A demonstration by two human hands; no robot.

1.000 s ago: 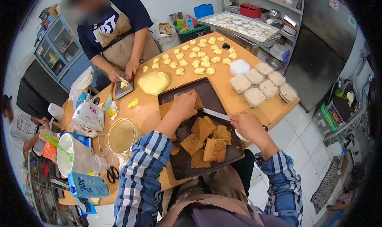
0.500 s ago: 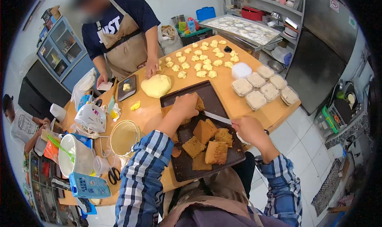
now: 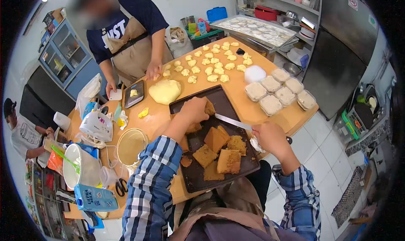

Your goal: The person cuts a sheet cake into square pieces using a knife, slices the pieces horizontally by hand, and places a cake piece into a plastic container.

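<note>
The right hand [image 3: 271, 139] has shifted slightly outward, fingers clamped around the handle of the knife [image 3: 233, 121]. The left hand [image 3: 194, 110] bears on the cake piece [image 3: 209, 107] in the dark tray [image 3: 223, 101]; whether its fingers are together cannot be told.

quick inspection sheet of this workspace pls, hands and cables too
surface: wooden table, partly covered
job's things: dark tray with cut cake pieces and crumbs; knife blade reaching over the tray
clutter: scissors near a milk carton, mixer; dough mass beyond the tray
hands: left hand on cake, right hand gripping the knife
cables: white cable near the mixer, plug end not visible
surroundings: one person across the table, another at far left
</note>
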